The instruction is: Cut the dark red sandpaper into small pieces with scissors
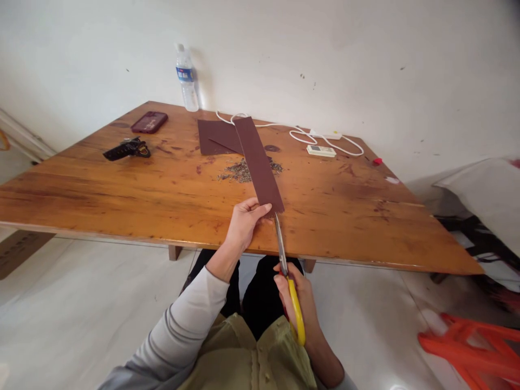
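My left hand (244, 221) pinches the near end of a long dark maroon strip (258, 165), thumb on top. The strip looks like sandpaper or stiff paper and slants away over the table. In my right hand (303, 292) are scissors (296, 309) with yellow and red handles; their blades point away from me, tips at the strip's near edge. Beneath the strip's middle lies a pile of thin dark clippings (238, 172). Behind the pile rests a maroon sheet (209, 135) of similar material, with another piece partly on it.
On the wooden table (162, 200) are a maroon phone (149, 122), a black strap-like object (127, 149), a plastic bottle (187, 81), a white remote (320, 151) and a white power cable (353, 146). An orange plastic stool (467, 341) stands on the floor at right.
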Tool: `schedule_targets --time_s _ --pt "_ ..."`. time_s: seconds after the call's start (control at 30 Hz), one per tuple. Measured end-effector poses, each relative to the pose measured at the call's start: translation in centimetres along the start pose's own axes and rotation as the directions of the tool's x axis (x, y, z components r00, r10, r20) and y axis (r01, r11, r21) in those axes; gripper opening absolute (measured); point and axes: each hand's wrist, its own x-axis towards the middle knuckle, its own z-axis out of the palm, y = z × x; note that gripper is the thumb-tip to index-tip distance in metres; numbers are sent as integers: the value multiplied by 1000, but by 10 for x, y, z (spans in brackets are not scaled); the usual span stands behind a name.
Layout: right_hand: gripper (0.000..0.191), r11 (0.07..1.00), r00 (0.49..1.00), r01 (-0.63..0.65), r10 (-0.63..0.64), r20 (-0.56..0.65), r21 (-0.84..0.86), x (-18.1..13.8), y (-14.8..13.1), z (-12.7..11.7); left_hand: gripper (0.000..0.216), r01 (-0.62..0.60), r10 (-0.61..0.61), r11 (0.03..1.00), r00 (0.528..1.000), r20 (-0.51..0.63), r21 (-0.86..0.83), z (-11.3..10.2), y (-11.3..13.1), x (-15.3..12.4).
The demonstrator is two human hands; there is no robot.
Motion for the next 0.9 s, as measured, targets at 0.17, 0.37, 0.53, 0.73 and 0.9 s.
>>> schedule_targets --time_s 0.17,0.37,0.53,0.73,0.9 --pt "23 1000 999 -18 18 -37 6 3 -12 0 30 9 -9 1000 1000 2 5 -1 0 1" --pt "25 996 998 -62 60 -23 -61 3 -12 -10 29 -6 5 1000 999 -36 -28 -1 -2 2" --pt "33 982 988 -110 124 86 -157 2 1 -28 30 -4 4 1000 999 -39 -14 -3 -2 3" --pt "34 973 993 -94 108 53 -210 5 -1 -35 25 0 0 1000 1000 -20 -5 -3 -1 1" --pt "35 968 991 -106 122 54 -228 7 -3 -35 23 2 -2 1000 1000 -17 -28 -3 0 1"
